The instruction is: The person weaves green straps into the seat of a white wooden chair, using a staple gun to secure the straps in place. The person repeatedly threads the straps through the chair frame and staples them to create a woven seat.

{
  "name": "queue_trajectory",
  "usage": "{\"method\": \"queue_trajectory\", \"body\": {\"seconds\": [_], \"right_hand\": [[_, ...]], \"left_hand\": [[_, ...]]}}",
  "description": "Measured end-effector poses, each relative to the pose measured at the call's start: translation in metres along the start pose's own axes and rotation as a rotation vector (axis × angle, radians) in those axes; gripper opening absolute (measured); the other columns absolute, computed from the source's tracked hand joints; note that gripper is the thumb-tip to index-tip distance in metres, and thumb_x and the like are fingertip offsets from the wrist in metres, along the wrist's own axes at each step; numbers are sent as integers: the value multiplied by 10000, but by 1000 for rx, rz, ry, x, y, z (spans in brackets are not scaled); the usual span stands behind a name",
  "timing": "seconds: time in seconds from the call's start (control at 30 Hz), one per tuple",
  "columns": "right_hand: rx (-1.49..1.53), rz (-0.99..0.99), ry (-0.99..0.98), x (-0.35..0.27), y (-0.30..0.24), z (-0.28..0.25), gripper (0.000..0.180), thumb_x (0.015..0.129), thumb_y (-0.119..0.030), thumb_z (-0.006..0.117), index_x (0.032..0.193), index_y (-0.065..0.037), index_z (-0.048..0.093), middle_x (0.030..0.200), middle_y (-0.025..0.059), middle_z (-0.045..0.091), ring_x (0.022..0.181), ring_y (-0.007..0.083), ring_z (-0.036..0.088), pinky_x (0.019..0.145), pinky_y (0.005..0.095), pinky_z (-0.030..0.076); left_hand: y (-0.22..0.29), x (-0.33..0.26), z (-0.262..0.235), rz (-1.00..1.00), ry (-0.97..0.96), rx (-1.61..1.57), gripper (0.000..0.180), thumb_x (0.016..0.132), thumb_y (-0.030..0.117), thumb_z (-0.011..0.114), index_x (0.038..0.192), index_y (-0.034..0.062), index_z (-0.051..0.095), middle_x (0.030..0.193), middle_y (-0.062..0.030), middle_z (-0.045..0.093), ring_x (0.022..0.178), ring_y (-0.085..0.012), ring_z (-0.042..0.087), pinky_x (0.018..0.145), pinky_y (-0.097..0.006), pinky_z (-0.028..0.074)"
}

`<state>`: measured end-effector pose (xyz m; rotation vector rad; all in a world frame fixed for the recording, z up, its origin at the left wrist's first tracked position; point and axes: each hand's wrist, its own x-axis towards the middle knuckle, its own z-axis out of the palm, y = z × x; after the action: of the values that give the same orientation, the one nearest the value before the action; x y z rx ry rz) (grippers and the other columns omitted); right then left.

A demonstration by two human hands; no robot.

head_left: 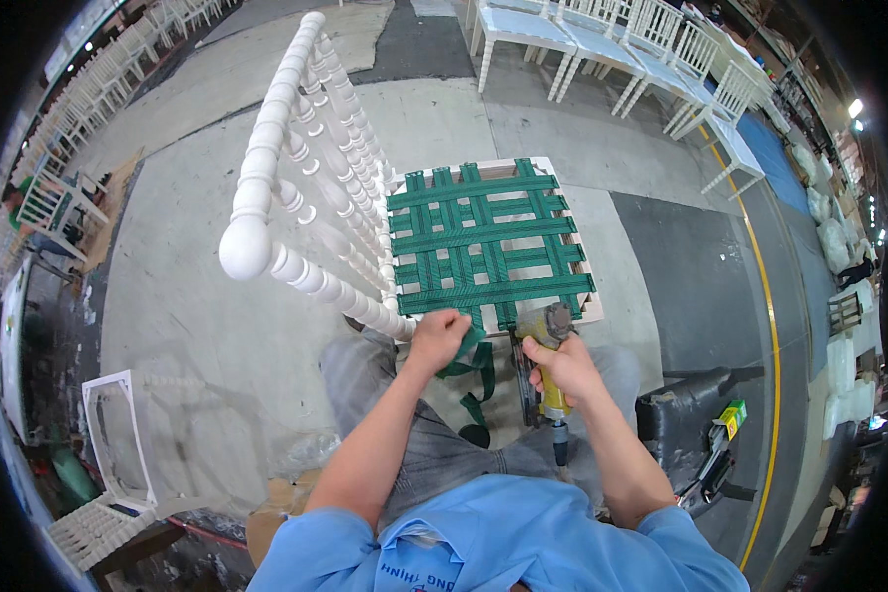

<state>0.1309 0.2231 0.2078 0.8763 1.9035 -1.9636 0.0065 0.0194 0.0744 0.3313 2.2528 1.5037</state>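
Note:
A white chair with a turned, beaded back [263, 158] stands in front of me, its back on the left side. Green webbing straps [483, 239] cross each other over the seat frame [590, 281]. At the seat's near edge, beside the back post, my left hand [438, 340] is closed on a loose green strap [486, 367], whose tail hangs down between my knees. My right hand [565, 369] grips a yellow staple gun [554, 400], its head close to the seat's near right corner. An air hose fitting [560, 444] joins the bottom of its handle.
Behind, at the right, stands a row of white chairs [602, 44]. Another white chair frame [118, 434] is at the lower left. On my right, a black padded seat [666, 419] has a green and yellow box [730, 418] beside it. A person [20, 202] is at the far left.

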Motion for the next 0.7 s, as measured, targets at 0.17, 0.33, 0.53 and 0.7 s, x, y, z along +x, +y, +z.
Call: {"method": "queue_trajectory", "body": {"seconds": [0.17,0.33,0.53,0.7], "right_hand": [[-67,67,-5,32,6,20,214,996,-238,750,1021,-39,676,813,21,651,557,130,599,480,312,489],[-147,101,-17,56,9,36,304,968,-274,785,1070,-10,673,811,32,647,568,134,606,480,306,488],[-199,141,1,71,11,46,308,974,-273,778,1092,-19,650,807,22,642,559,132,595,482,310,481],[-230,153,7,74,12,52,298,981,-263,767,1101,-23,639,805,22,642,557,126,590,482,307,478]], "left_hand": [[-5,40,-7,-131,39,-140,323,1012,278,648,923,-23,723,831,-123,733,754,-224,701,674,-395,516],[-12,63,3,-89,138,26,364,1020,307,602,894,-21,698,876,-228,712,894,-424,702,810,-494,535],[-22,76,3,-112,135,37,347,1009,294,606,941,-29,715,983,-263,712,975,-455,688,872,-509,527],[-24,77,4,-133,108,25,346,1002,298,613,958,-27,722,996,-262,719,985,-455,690,888,-505,530]]}}
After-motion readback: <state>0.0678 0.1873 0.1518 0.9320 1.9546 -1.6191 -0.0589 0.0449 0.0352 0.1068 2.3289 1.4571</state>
